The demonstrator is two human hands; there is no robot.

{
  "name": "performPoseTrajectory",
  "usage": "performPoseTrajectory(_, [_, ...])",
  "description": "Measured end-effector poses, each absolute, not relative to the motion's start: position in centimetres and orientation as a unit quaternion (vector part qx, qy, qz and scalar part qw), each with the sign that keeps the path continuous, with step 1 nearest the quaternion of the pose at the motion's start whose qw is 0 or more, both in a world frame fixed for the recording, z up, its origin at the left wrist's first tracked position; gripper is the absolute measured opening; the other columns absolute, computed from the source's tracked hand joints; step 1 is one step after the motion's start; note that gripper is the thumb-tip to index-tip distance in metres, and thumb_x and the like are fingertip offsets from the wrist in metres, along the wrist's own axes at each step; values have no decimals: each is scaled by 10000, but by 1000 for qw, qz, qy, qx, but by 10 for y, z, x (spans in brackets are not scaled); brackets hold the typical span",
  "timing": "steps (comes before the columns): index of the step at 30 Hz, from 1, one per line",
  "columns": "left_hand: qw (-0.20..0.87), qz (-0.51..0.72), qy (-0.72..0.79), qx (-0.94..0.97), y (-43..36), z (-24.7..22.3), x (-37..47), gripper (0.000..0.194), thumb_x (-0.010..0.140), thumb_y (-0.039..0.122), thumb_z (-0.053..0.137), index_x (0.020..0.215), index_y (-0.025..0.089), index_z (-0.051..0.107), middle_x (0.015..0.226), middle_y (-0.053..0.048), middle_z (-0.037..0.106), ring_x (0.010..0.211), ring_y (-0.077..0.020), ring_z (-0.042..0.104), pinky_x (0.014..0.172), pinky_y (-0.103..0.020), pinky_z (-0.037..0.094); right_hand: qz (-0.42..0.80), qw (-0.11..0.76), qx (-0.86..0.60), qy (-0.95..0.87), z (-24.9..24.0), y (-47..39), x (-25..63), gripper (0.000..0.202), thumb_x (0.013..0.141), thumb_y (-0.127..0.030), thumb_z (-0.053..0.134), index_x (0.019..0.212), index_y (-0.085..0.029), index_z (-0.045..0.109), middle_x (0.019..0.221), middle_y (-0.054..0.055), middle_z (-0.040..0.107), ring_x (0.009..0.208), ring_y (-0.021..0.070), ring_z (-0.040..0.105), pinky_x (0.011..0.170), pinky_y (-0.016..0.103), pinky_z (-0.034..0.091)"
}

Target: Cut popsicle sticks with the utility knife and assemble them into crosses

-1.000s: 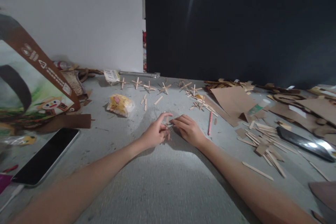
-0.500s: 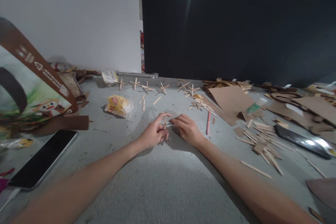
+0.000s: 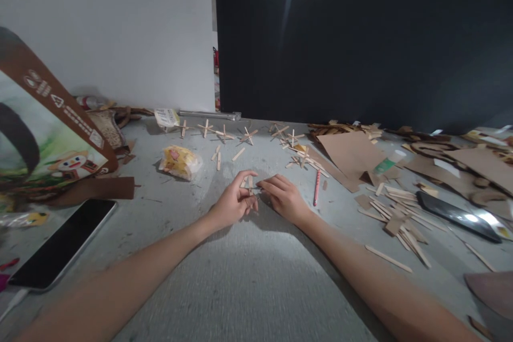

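Observation:
My left hand (image 3: 232, 203) is closed around a small wooden stick piece (image 3: 250, 184), pale and upright between its thumb and fingers. Close beside it, my right hand (image 3: 287, 200) is pinched on something thin and dark that reaches toward the stick piece; I cannot make out what it is. Beyond the hands, several crossed wooden sticks (image 3: 249, 135) stand in a row on the grey table (image 3: 224, 288). A red patterned pen (image 3: 316, 187) lies right of my right hand.
A yellow packet (image 3: 181, 162) sits at the left, with a phone (image 3: 62, 243) and a printed bag (image 3: 72, 133) farther left. Loose sticks (image 3: 409, 235), cardboard (image 3: 350, 152), a glue stick (image 3: 390, 161) and a black glossy object (image 3: 457, 215) lie at the right.
The stick piece in my left hand has turned slightly and shows more above the fingers. Both hands have hardly moved, and the whole view has shifted very slightly.

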State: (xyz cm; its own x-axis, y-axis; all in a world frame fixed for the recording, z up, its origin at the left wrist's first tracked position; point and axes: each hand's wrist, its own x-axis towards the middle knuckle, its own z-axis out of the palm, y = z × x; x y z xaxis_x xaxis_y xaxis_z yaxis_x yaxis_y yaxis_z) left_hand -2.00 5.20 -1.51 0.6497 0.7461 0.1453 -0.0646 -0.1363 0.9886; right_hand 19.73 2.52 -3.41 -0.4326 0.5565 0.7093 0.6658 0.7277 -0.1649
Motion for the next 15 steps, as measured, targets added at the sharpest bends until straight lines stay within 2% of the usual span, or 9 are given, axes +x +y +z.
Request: performPoseTrajectory(15, [604, 333, 260, 676, 52, -11, -22, 547, 875, 268, 640, 1385, 224, 445, 595, 82, 607, 497, -98, 473, 544, -218, 362, -67, 397, -363, -841, -33, 27, 198, 333, 1042, -89, 450, 1261, -210, 670, 1038, 120, 747, 899, 241, 624, 787, 368, 527])
